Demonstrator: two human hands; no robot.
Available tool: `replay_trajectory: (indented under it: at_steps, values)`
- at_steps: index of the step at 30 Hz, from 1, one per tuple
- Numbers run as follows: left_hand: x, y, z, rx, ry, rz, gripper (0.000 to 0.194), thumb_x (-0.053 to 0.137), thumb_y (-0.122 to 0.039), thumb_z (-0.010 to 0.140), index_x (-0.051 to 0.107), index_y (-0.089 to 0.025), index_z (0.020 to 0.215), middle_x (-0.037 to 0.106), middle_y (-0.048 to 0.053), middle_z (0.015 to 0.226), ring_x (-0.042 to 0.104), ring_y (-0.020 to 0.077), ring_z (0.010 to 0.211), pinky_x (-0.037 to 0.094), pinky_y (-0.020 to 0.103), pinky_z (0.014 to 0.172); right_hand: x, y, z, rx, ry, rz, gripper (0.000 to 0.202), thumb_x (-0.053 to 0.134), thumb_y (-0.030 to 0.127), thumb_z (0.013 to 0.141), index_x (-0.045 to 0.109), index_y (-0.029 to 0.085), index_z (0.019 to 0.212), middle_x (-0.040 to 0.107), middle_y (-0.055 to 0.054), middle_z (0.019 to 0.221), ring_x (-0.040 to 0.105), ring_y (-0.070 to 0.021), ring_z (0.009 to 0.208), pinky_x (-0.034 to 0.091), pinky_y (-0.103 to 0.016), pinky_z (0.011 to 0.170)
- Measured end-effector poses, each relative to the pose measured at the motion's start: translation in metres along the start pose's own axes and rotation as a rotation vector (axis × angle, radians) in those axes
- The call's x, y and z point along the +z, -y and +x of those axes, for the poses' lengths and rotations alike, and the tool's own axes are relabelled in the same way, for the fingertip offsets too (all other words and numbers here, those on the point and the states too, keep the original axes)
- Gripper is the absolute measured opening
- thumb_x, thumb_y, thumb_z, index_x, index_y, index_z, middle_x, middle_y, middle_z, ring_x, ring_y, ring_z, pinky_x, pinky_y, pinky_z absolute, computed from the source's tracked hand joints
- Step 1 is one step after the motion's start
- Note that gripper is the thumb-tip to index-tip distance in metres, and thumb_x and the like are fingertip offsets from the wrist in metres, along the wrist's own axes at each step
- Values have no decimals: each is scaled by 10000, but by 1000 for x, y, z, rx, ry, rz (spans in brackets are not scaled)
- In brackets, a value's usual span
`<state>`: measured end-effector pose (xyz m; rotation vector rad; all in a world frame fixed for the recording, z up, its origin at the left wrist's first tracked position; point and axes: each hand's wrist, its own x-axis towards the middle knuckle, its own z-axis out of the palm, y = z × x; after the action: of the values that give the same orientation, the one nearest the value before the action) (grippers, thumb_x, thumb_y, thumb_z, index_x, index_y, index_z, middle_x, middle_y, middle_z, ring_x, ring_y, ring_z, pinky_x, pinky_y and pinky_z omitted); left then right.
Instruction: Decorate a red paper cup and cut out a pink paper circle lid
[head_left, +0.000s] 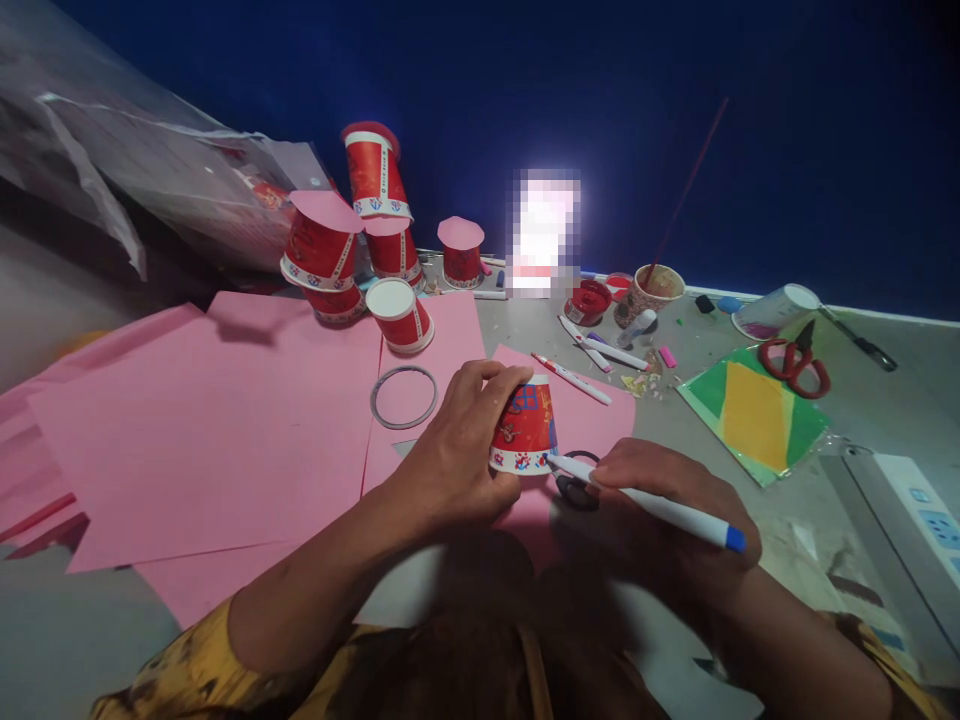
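Note:
Upside down in my left hand (469, 435) is a red paper cup (531, 425) with a white rim band and a blue window-like grid drawn on its side. My left fingers wrap its far top and its near edge. My right hand (675, 490) grips a white marker (667, 508) with a blue end, its tip at the cup's lower right side. Just behind the marker tip lie black-handled scissors (576, 490), partly hidden by my right hand. Pink paper (600, 410) spreads under the cup. A grey ring (403, 398) rests left of my left hand.
Pink sheets (247, 430) cover the left. Red cups (379, 175), some stacked and some topped with pink paper, stand behind. Loose markers (574, 378), a red paint pot (587, 300) and a cup with a brush (649, 293) sit beyond. Red-handled scissors (795, 365) and a power strip (919, 510) lie right.

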<state>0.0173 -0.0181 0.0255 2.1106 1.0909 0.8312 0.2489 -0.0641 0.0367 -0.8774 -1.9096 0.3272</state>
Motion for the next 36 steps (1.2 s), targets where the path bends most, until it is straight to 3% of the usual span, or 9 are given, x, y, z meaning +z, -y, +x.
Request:
replay_trajectory:
  at_steps: [20, 25, 36]
  values:
    - [3, 4, -1, 33, -27, -6, 899, 650, -85, 667, 392, -336, 1491, 454, 95, 1390, 515, 332, 1350, 539, 559, 1120, -5, 0, 6, 1, 41, 11, 110, 707, 127, 927, 761, 208, 978, 783, -52, 723, 758, -208, 615, 608, -294, 553]
    - [2, 3, -1, 30, -14, 1, 922, 646, -72, 649, 386, -331, 1495, 453, 95, 1397, 511, 336, 1356, 537, 561, 1123, -4, 1, 4, 5, 14, -34, 60, 706, 156, 953, 739, 205, 964, 793, -49, 739, 772, -202, 634, 642, -296, 614]
    - [1, 1, 0, 28, -12, 0, 855, 666, -116, 707, 396, -315, 1493, 449, 101, 1394, 511, 328, 1354, 525, 554, 1130, -5, 1, 4, 31, -14, 2, 80, 694, 157, 968, 752, 205, 939, 797, -57, 754, 774, -199, 642, 636, -295, 596]
